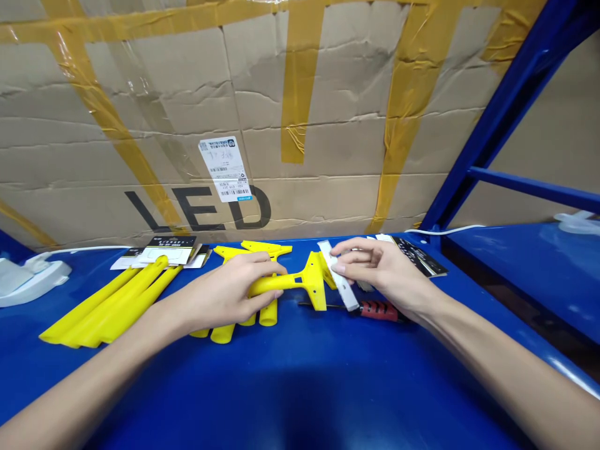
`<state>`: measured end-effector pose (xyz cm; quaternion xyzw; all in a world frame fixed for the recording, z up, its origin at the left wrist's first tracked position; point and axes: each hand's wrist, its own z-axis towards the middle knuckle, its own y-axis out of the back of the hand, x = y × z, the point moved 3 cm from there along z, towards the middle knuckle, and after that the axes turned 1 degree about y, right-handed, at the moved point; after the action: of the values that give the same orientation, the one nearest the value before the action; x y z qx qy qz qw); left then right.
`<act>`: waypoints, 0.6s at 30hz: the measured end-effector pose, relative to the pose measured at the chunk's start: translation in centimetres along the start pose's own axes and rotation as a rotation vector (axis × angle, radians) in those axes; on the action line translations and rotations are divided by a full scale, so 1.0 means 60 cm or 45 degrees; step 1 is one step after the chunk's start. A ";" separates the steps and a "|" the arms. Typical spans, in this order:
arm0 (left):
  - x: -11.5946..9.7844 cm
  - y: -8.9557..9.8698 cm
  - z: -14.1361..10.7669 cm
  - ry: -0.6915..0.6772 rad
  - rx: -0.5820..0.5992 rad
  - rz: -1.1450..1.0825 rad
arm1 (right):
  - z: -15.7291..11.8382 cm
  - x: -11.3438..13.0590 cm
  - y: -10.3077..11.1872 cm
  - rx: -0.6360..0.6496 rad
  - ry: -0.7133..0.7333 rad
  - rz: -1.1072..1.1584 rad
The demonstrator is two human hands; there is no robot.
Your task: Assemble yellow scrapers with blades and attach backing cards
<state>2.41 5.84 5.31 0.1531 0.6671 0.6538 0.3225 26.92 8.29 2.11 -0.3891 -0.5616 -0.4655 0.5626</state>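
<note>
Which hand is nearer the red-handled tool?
Right. The right hand is just over the red-handled tool; the left hand is farther, to its left, holding a yellow piece.

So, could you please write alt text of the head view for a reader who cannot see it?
A person's left grip holds a yellow scraper, while the right grip holds a thin whitish strip beside its wide head. A red-and-black screwdriver and more yellow scrapers lie on the blue tabletop before a taped LED carton.
</note>
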 end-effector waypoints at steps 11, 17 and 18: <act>-0.001 -0.009 0.001 -0.085 -0.121 0.056 | -0.005 -0.015 -0.021 0.000 -0.019 -0.030; -0.002 -0.007 -0.001 -0.119 -0.160 0.088 | -0.004 -0.014 -0.025 0.024 -0.021 0.006; -0.002 -0.007 -0.001 -0.114 -0.163 0.091 | -0.003 -0.014 -0.025 0.026 -0.029 0.000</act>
<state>2.54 5.67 4.95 0.1847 0.6029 0.6988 0.3376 25.58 7.77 1.12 -0.3885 -0.5728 -0.4553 0.5600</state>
